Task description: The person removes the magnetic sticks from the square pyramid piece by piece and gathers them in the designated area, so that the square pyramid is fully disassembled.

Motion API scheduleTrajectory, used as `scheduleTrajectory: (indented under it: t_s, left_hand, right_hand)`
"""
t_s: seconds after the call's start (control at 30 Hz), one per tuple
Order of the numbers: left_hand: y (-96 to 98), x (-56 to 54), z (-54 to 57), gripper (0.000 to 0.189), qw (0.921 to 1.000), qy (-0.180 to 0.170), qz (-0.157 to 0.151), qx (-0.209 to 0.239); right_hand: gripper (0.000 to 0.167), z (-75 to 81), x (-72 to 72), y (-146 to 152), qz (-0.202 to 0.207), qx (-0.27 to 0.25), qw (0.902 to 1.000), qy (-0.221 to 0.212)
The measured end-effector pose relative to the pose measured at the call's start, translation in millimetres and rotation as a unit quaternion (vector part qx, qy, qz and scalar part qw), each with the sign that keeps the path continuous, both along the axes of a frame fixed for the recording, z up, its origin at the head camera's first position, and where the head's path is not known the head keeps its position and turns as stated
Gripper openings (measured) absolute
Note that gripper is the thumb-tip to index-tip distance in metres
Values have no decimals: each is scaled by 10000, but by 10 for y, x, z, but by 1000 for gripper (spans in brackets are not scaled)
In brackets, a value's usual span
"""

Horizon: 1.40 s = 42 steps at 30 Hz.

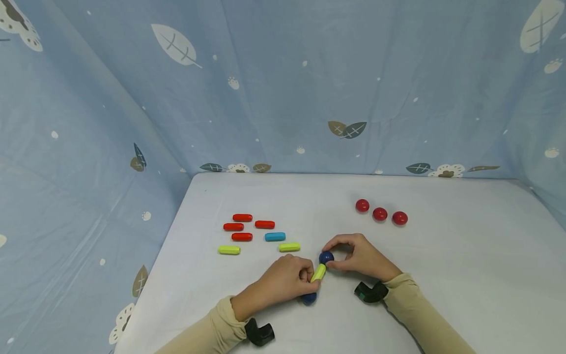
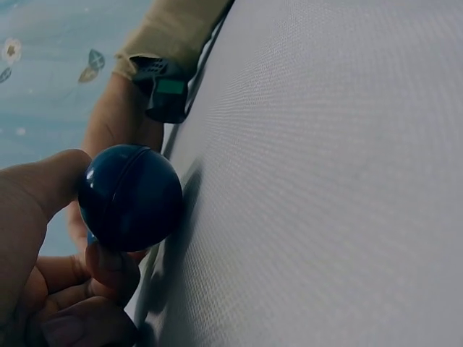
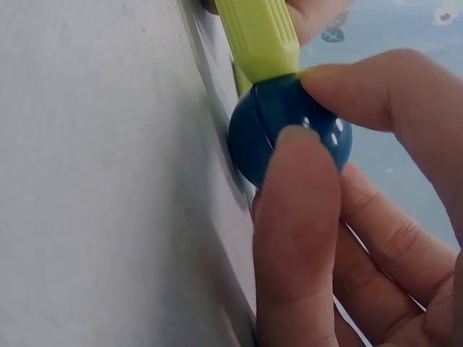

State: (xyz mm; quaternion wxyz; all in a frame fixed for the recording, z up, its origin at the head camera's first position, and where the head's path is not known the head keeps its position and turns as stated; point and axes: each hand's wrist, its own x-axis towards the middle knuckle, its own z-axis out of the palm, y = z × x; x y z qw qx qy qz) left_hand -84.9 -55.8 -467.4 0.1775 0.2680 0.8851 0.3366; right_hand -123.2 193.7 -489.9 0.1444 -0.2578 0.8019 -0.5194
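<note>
Between the hands lies a yellow-green ribbed rod [image 1: 319, 272] with a dark blue ball at each end. My left hand [image 1: 285, 278] pinches the rod between thumb and fingers. Below that thumb, the near blue ball [image 1: 308, 298] is partly covered; in the left wrist view this ball [image 2: 130, 196] shows large beside the thumb. With thumb and forefinger, my right hand [image 1: 362, 258] pinches the far blue ball [image 1: 326, 257]. The right wrist view has the ball [image 3: 246, 137] touching the end of the rod [image 3: 262, 36]. Whether they are joined cannot be told.
Several red rods [image 1: 241, 237], a light blue rod [image 1: 275, 236] and two yellow-green rods [image 1: 289, 247] lie left of the hands. Three red balls [image 1: 380, 214] sit at the back right of the white table [image 1: 464, 255]. A blue patterned curtain [image 1: 274, 98] hangs behind.
</note>
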Motion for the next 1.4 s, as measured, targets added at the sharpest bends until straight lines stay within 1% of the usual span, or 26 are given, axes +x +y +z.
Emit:
scheduleTrajectory:
  t_s: [0.23, 0.4, 0.47, 0.5, 0.57, 0.67, 0.7, 0.77, 0.83, 0.9, 0.97, 1.03, 1.13, 1.23, 1.3, 1.4]
  left_hand:
    - [-10, -20, 6, 23, 9996, -237, 89, 98]
    - [-13, -36, -11, 22, 9993, -305, 118, 161]
    - [-16, -40, -10, 22, 9993, -313, 112, 175]
    - [-18, -41, -8, 22, 9993, -314, 94, 171]
    - [-23, -42, -2, 23, 9994, -301, 49, 132]
    - [-30, -38, 10, 24, 9995, -298, 11, 92]
    - [-31, -37, 12, 24, 9995, -313, 6, 81]
    - [-30, -36, 15, 24, 9992, -373, 44, 95]
    - [-26, -38, 12, 23, 9990, -427, 87, 115]
    - [-20, -41, 8, 23, 9988, -456, 118, 128]
    - [-18, -42, 5, 24, 9988, -444, 152, 144]
    - [-17, -43, 1, 24, 9989, -418, 159, 155]
    - [-19, -40, -2, 25, 9989, -405, 161, 168]
    - [-25, -40, -8, 25, 9988, -419, 169, 169]
    - [-32, -41, -13, 25, 9988, -412, 185, 166]
    - [-32, -42, -20, 25, 9988, -425, 197, 150]
  right_hand:
    - [27, -4, 8, -17, -141, 91, 9998, 54]
    - [26, -9, 16, -34, -254, 126, 9996, 41]
    - [27, -8, 16, -38, -287, 158, 9994, 75]
    - [28, -11, 12, -36, -330, 197, 9991, 159]
    - [29, -10, 1, -16, -540, 298, 9973, 387]
    - [30, -14, -31, 67, -1070, 484, 9910, 634]
    - [30, -17, -43, 106, -1244, 533, 9887, 644]
    - [30, -15, -65, 186, -1431, 516, 9872, 485]
    - [30, 0, -82, 264, -1477, 437, 9876, 294]
    - [31, 41, -97, 345, -1449, 242, 9890, 179]
    - [32, 104, -111, 440, -1498, 62, 9885, 199]
    - [32, 173, -127, 565, -1616, -108, 9862, 335]
    - [31, 247, -139, 799, -2005, -226, 9781, 518]
    - [32, 271, -147, 1071, -2360, -185, 9693, 669]
    - [34, 262, -152, 1250, -2558, -102, 9644, 658]
    - [39, 213, -143, 1499, -2887, 105, 9563, 441]
